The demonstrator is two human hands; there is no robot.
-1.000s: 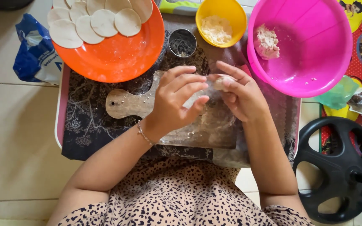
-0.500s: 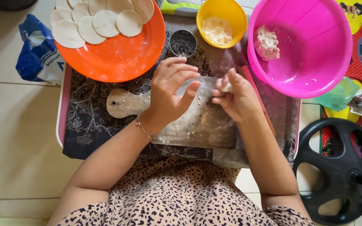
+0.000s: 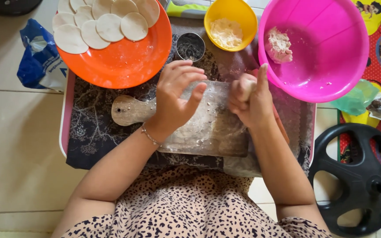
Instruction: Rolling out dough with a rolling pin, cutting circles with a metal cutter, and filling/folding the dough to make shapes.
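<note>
now the left hand [image 3: 176, 98] hovered open-fingered over the floury board [image 3: 208, 128]; the right hand [image 3: 250, 99] squeezed a dough piece [image 3: 245, 87].

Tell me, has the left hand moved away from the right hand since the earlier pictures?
Yes. The left hand has drawn apart from the right hand, shifting toward the wooden board handle.

Orange plate [image 3: 124, 61] with dough rounds [image 3: 109, 27]; yellow flour bowl [image 3: 230, 15]; blue bag [image 3: 38, 55]; black weight plate [image 3: 353, 176].
</note>
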